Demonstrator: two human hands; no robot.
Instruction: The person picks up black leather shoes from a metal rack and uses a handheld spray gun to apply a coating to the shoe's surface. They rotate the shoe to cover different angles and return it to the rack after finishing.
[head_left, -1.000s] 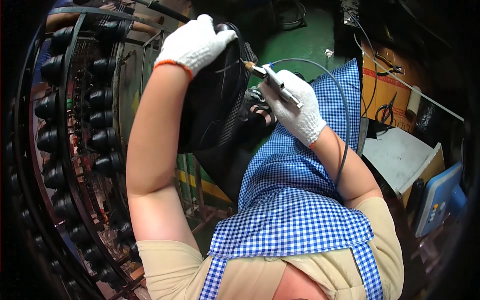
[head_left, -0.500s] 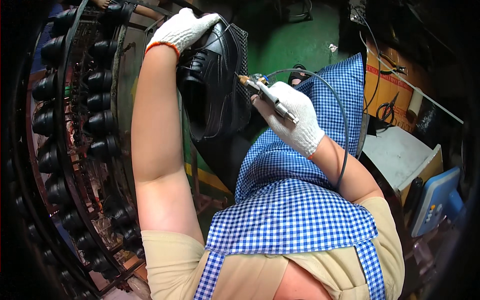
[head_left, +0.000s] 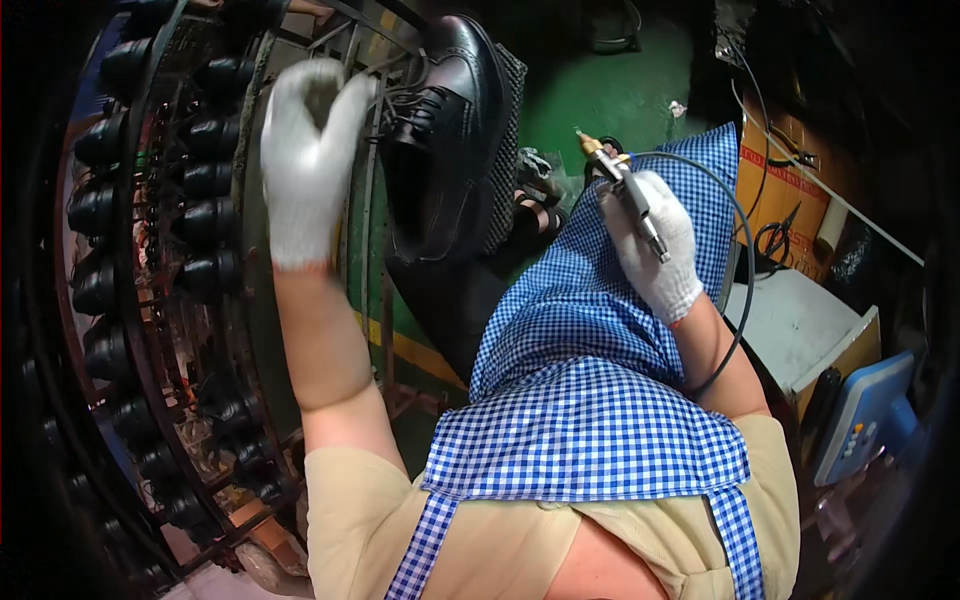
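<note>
A black leather lace-up shoe [head_left: 460,110] with a perforated toe points away from me, propped above a dark shape. Along its right side runs a black textured surface [head_left: 512,150]; what it belongs to I cannot tell. My left hand [head_left: 308,165], in a white knitted glove, is just left of the shoe's laces [head_left: 418,115], thumb and fingers apart and nothing in them. In my gloved right hand [head_left: 655,235] is a small metal spray gun [head_left: 628,190] with a brass nozzle and a thin grey hose [head_left: 735,210]. Its tip is to the right of the shoe, apart from it.
A tall metal rack [head_left: 150,250] with rows of black shoes [head_left: 210,180] fills the left. On the right are a cardboard box [head_left: 780,180], black scissors [head_left: 775,235], a white board [head_left: 800,320] and a blue device with buttons [head_left: 865,420]. Green floor [head_left: 590,95] shows ahead.
My left hand has come off the shoe's toe and moved back to the left, opening. My right hand has drawn the spray gun away from the shoe, to the right.
</note>
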